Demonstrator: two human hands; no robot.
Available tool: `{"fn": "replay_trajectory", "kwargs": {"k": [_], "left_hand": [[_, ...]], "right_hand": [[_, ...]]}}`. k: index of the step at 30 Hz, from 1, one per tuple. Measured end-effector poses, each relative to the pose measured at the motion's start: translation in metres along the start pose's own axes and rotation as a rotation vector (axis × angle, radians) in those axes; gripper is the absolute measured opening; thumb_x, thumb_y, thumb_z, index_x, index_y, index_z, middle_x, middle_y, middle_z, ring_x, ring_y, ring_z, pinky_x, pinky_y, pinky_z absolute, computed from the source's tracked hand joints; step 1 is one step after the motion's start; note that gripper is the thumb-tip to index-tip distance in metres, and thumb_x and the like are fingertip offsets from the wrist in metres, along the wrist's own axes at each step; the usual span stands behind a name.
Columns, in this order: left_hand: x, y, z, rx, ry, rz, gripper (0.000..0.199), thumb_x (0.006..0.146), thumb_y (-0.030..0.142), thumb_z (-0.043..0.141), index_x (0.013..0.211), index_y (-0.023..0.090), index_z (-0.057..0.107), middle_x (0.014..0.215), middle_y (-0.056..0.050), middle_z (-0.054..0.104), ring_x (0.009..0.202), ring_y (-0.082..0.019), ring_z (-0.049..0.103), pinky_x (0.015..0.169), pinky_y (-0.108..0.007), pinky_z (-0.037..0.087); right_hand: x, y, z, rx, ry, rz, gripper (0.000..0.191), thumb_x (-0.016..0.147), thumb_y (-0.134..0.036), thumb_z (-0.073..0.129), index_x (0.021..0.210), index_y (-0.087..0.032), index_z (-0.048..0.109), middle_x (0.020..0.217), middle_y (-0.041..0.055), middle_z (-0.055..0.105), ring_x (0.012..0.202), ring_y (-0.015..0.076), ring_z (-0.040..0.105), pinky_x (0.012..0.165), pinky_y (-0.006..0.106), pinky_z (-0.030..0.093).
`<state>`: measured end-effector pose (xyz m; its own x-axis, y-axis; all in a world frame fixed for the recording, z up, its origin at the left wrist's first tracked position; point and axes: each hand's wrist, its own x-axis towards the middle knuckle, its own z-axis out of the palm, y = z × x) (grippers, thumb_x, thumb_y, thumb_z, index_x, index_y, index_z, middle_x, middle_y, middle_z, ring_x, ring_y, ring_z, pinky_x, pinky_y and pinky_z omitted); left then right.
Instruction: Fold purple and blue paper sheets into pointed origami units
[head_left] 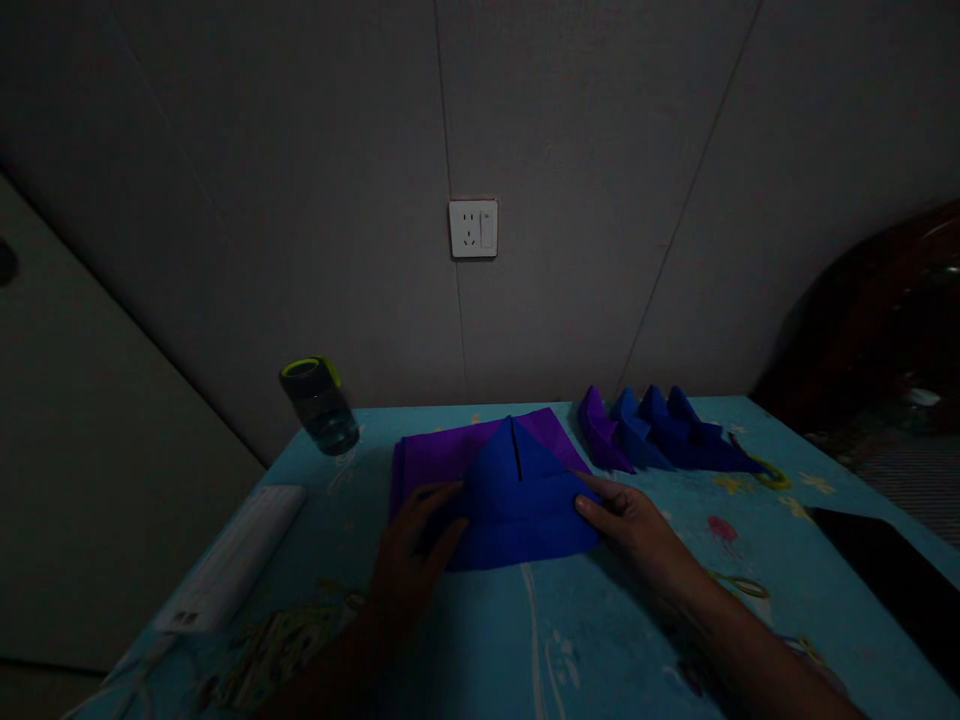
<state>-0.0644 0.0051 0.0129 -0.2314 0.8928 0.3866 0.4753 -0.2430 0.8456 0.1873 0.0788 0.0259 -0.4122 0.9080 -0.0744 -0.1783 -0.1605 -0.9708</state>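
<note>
Two bare hands hold a folded blue paper at the middle of the table. The left hand has the paper's left end between its thumb and fingers, the thumb lying on the near face. The right hand pinches the right end, its thumb on the near face and its fingers at the upper edge. The paper's peak points to the far side, with a dark slit running down from it. Just beyond lies a purple sheet, partly covered by the blue paper. To the far right stand folded paper boats in a row: a purple boat on the left, a lighter blue boat beside it, then darker blue folds. A dark bottle is at the far left, and a white power strip lies nearer on the left. On the near right rests a flat black object.
</note>
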Motion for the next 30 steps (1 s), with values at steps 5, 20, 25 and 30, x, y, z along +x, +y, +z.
{"fn": "replay_trajectory", "kwargs": {"k": [5,20,25,30], "left_hand": [[0.004,-0.006,0.001,0.002,0.091,-0.014,0.032,0.084,0.035,0.065,0.115,0.027,0.067,0.115,-0.005,0.064,0.109,-0.023,0.060,0.097,-0.037,0.047],[0.013,-0.005,0.005,-0.217,-0.022,-0.267,0.034,0.079,0.041,0.068,0.105,0.019,0.071,0.109,-0.006,0.070,0.102,-0.023,0.065,0.088,-0.033,0.052],[0.012,-0.004,0.004,-0.243,-0.100,-0.385,0.030,0.076,0.044,0.069,0.089,0.017,0.073,0.083,-0.003,0.074,0.078,-0.020,0.067,0.069,-0.029,0.052],[0.013,-0.001,0.004,-0.188,-0.115,-0.354,0.025,0.077,0.041,0.067,0.077,0.017,0.073,0.072,-0.001,0.070,0.070,-0.018,0.063,0.063,-0.026,0.047]], "right_hand": [[-0.002,0.001,0.000,-0.113,-0.024,-0.004,0.039,0.080,-0.051,0.070,0.103,-0.021,0.075,0.089,0.0065,0.077,0.084,0.0240,0.071,0.086,0.040,0.053],[-0.004,0.009,-0.002,-0.188,0.104,-0.080,0.035,0.080,-0.053,0.069,0.091,-0.020,0.075,0.082,0.0048,0.075,0.074,0.0226,0.067,0.071,0.033,0.052],[-0.003,0.008,-0.004,-0.266,0.149,-0.099,0.038,0.082,-0.054,0.066,0.094,-0.018,0.074,0.087,0.0068,0.075,0.076,0.0246,0.067,0.071,0.035,0.052],[-0.002,0.009,-0.007,-0.320,0.257,-0.151,0.041,0.077,-0.054,0.070,0.100,-0.020,0.071,0.098,0.0079,0.074,0.088,0.0263,0.067,0.080,0.036,0.052]]}}
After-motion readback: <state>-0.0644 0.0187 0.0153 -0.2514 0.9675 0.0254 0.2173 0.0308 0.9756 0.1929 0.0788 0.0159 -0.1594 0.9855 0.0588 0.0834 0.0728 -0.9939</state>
